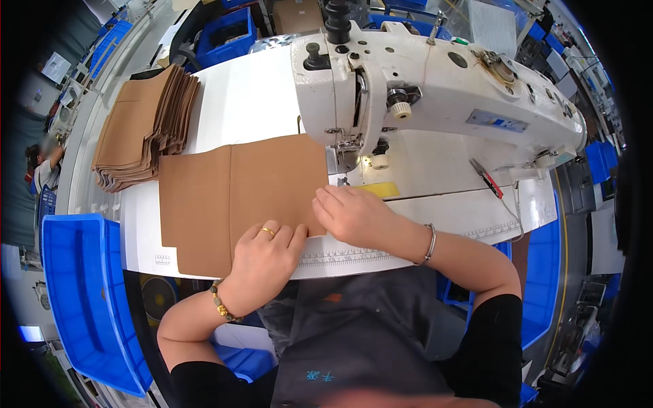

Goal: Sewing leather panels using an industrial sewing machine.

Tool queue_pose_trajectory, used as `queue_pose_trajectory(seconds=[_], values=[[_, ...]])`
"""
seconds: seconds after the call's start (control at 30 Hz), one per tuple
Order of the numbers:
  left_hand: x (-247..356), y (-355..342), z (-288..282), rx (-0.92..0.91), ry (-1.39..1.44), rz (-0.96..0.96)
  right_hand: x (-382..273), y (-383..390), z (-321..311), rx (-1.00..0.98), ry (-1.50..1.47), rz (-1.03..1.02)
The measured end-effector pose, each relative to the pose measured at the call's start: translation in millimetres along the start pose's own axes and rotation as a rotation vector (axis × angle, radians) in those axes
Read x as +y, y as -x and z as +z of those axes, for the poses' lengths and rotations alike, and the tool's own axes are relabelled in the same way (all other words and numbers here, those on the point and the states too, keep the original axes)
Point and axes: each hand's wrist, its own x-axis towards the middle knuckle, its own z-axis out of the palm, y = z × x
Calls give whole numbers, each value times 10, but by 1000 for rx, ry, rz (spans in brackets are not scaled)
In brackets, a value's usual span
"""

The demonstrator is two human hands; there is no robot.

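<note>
A flat brown panel [275, 173] with a crease or seam line across it lies on the white sewing table. Its right edge reaches the presser foot and needle area [347, 160] of a white sewing machine [415, 81]. At that edge, just in front of the foot, my right hand [357, 214] has its fingers pressed together on the panel. My left hand [264, 262] rests on the panel's near edge, fingers slightly bent and apart. Whether the panel lies under the foot is hard to see. A yellow strip [381, 190] sits beyond my right fingers.
A thick stack of brown panels [132, 129] stands at the table's left. Thread snips with a red handle [487, 178] lie right of the needle. A ruler strip [354, 257] runs along the front edge. Blue bins stand at left [107, 251], right [544, 272] and back [228, 37].
</note>
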Motion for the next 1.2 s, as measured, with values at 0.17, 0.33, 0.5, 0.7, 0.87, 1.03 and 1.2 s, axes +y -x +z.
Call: queue_pose_trajectory(seconds=[0.17,0.33,0.5,0.7,0.87,1.03,1.2], values=[[-131,184,22,112,150,-153,398,177,-40,-62,-1,83],[-244,131,180,66,178,-86,742,722,-344,-107,119,158],[-159,-194,361,104,106,94,900,1068,-573,-142,197,248],[-125,-581,245,107,24,208,1130,1174,-621,-124,284,298],[-154,-667,264,50,-30,212,1214,1126,-646,-136,311,313],[-145,-644,380,75,24,157,1111,986,-777,-192,343,373],[-154,-632,411,83,-5,158,888,629,-735,-124,299,379]])
